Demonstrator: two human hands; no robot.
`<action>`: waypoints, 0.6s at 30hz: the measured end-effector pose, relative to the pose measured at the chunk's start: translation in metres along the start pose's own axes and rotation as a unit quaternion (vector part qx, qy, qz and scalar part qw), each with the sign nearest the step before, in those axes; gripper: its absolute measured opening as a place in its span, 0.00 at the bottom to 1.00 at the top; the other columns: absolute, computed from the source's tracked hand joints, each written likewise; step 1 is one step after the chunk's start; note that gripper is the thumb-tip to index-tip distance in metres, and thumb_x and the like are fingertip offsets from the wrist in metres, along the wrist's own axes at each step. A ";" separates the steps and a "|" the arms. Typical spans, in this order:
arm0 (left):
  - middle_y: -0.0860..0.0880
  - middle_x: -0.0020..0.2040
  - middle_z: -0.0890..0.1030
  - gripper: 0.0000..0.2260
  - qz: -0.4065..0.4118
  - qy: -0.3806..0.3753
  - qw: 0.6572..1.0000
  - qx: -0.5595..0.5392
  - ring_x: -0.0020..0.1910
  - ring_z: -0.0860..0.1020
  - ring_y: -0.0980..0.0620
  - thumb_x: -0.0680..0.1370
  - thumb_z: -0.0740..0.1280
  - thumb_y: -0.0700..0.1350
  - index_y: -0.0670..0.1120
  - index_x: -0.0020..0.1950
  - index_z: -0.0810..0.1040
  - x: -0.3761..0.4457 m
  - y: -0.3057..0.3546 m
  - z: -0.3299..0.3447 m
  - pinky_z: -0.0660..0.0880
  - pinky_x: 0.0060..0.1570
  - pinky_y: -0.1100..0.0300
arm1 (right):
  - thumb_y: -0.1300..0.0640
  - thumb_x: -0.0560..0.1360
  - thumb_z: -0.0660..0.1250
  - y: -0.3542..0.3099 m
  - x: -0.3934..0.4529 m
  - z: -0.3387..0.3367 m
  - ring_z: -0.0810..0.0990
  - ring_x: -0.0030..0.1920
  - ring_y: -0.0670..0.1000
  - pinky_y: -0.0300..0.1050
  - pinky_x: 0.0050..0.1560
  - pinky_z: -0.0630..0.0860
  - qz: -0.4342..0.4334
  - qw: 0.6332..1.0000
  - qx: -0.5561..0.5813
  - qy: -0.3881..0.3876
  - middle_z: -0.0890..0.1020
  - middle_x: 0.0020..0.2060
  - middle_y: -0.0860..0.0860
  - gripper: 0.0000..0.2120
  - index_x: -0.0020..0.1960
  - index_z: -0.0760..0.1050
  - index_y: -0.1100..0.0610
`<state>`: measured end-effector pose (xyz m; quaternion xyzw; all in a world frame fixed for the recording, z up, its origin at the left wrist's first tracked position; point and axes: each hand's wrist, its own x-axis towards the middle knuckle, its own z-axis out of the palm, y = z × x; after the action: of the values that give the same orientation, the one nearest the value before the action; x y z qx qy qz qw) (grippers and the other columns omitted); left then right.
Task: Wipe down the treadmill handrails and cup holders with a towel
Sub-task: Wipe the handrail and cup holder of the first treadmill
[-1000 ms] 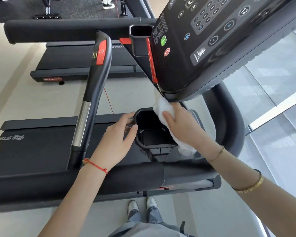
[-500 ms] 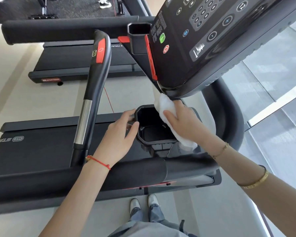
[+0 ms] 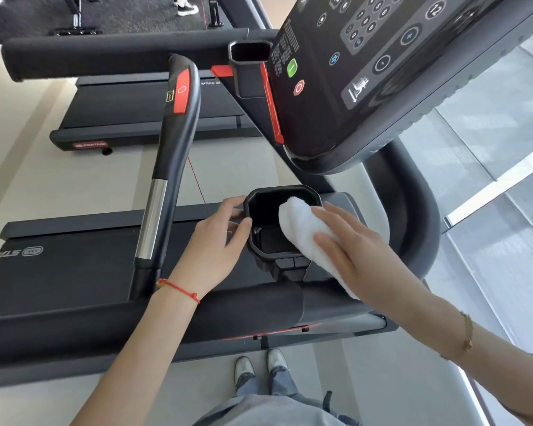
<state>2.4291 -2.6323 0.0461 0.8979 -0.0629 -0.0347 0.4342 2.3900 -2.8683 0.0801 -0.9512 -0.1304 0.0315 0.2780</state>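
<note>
The cup holder (image 3: 277, 224), a black octagonal well, sits below the console (image 3: 397, 72) and above the front handrail (image 3: 136, 315).

Right hand (image 3: 356, 250): fingers straight and lying flat on the towel (image 3: 302, 232), pressing it against the right rim of the cup holder. The towel is white and folded; its upper end hangs over the rim into the well, and its lower end runs under the palm toward the wrist. A thin bracelet (image 3: 466, 333) is on the right forearm.

Left hand (image 3: 211, 250): fingers curled round the left wall of the cup holder, thumb on the rim's near-left edge, gripping it. A red cord (image 3: 179, 289) circles the left wrist.

The upright grip bar (image 3: 173, 155), black with a steel section and a red button panel, stands just left of the left hand, apart from it. A second cup holder (image 3: 250, 66) is mounted beyond the console's left edge. The belt deck (image 3: 74, 259) lies below the hands. A second treadmill (image 3: 142, 118) stands beyond. The person's shoes (image 3: 260, 365) are on the floor beside the machine.
</note>
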 end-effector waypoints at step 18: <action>0.55 0.59 0.79 0.18 0.000 0.007 1.000 -0.005 0.50 0.76 0.67 0.83 0.61 0.46 0.52 0.73 0.69 0.000 -0.002 0.000 0.67 0.48 0.81 | 0.39 0.78 0.37 -0.023 0.023 0.003 0.78 0.53 0.52 0.41 0.53 0.69 -0.215 0.940 -0.221 -0.147 0.80 0.54 0.49 0.32 0.67 0.68 0.55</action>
<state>2.4290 -2.6313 0.0442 0.8961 -0.0593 -0.0288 0.4390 2.4070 -2.8423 0.0904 -0.9227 -0.3751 0.0803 0.0388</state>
